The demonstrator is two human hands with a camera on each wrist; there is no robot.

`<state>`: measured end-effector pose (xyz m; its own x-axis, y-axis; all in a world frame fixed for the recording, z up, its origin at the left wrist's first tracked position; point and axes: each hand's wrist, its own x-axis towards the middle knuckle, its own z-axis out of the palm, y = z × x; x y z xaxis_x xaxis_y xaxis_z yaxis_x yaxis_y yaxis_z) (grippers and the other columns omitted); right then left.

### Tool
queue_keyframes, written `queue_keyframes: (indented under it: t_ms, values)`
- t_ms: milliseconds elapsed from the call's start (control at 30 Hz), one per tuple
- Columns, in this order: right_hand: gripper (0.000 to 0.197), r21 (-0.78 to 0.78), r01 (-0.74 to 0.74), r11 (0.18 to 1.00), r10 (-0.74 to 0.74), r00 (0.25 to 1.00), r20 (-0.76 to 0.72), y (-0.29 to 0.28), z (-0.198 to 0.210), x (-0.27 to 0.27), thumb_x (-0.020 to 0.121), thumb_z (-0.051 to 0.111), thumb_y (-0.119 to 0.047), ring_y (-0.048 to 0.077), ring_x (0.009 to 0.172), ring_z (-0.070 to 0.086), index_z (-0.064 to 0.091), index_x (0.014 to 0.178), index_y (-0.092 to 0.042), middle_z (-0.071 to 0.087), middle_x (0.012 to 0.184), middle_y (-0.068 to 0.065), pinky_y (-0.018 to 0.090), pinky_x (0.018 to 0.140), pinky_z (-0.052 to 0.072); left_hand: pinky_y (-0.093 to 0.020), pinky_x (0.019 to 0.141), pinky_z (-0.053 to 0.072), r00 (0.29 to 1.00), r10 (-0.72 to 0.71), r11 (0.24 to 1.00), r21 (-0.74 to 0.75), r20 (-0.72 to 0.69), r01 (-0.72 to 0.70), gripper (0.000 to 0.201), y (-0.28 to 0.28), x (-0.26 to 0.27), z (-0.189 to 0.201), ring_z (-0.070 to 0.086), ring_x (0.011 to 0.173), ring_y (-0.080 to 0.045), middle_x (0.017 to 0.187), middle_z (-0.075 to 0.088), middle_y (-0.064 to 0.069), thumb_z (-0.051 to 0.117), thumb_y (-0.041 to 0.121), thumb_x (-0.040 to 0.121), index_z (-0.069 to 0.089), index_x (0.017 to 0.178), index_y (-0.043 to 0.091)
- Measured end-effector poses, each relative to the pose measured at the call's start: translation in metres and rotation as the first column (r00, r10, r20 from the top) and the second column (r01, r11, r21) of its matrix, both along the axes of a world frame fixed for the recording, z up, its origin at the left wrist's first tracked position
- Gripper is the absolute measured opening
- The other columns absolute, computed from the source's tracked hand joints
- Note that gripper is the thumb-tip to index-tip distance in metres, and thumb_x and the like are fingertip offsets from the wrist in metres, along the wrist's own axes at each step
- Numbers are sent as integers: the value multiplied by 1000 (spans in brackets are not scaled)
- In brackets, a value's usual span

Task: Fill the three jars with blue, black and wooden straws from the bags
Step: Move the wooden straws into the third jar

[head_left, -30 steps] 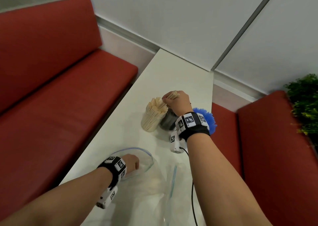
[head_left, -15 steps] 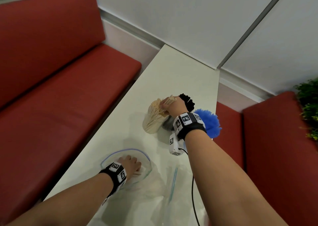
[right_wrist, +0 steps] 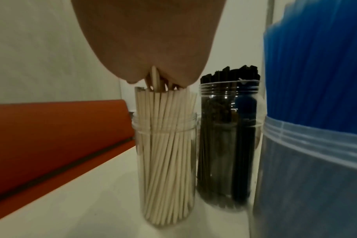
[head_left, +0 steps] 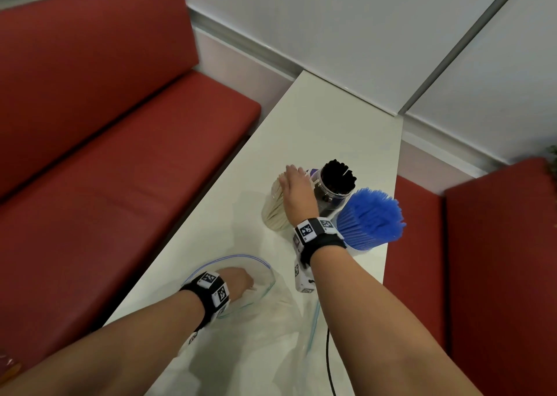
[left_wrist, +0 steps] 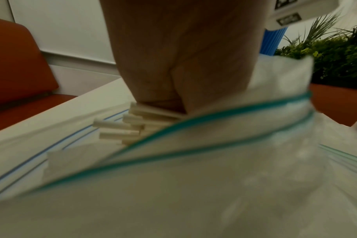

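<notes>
Three clear jars stand together on the white table [head_left: 331, 124]. My right hand [head_left: 297, 186] [right_wrist: 153, 40] lies flat on the tops of the wooden straws filling the left jar [head_left: 272, 214] [right_wrist: 165, 161], and one straw [right_wrist: 154, 77] pokes up between its fingers. Behind is the jar of black straws [head_left: 337, 181] [right_wrist: 228, 145]; at the right is the jar of blue straws [head_left: 370, 217] [right_wrist: 316, 80]. My left hand [head_left: 241, 279] [left_wrist: 183, 64] is inside an open zip bag [head_left: 266, 275] [left_wrist: 214, 193] and pinches several pale wooden straws [left_wrist: 120, 130].
More clear bags [head_left: 312, 323] lie crumpled on the near end of the table, under my right forearm. A black cable [head_left: 328, 350] hangs there too. Red benches [head_left: 120, 184] [head_left: 497, 244] flank the table. A green plant [left_wrist: 336, 56] stands at the right.
My right hand brought its wooden straws down into the left jar and now lies flat on them. My left hand has reached deeper into the bag.
</notes>
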<state>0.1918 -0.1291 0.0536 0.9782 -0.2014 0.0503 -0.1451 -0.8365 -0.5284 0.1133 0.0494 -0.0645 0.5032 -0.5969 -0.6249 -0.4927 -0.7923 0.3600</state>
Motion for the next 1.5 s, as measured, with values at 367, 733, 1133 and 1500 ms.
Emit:
queue_keyframes:
  t_ms: [367,733,1133,1500]
  values:
    - [73,-278,112,954,-161,974,-157,12,-8,-4,110,31,-47,40,157,-9,5,163,-4,-1,168,27,47,127,-6,-40,99,45,984,-163,981,120,68,154,36,2,9,21,56,119,-33,131,56,-15,53,27,98,55,129,7]
    - [78,-350,-86,933,-28,951,-308,16,-12,-10,108,29,-53,33,158,-10,-2,163,-7,-7,171,14,48,127,-7,-38,94,47,976,-169,985,56,134,163,37,6,13,34,59,111,-33,121,62,-17,44,30,101,59,120,3]
    - [83,-278,-56,959,-23,962,-273,14,-21,-16,108,37,-50,31,158,-12,-6,162,-5,-8,171,15,46,127,-8,-29,77,41,989,-108,992,81,96,101,29,10,10,40,61,100,-27,122,62,-10,39,22,102,58,118,8]
    - [68,104,60,993,-55,997,-47,2,-2,-30,109,44,-24,31,158,-7,7,164,-14,0,171,18,45,129,1,-37,99,45,979,-123,984,152,166,97,36,5,11,55,56,119,-24,132,57,-6,46,27,101,51,132,11]
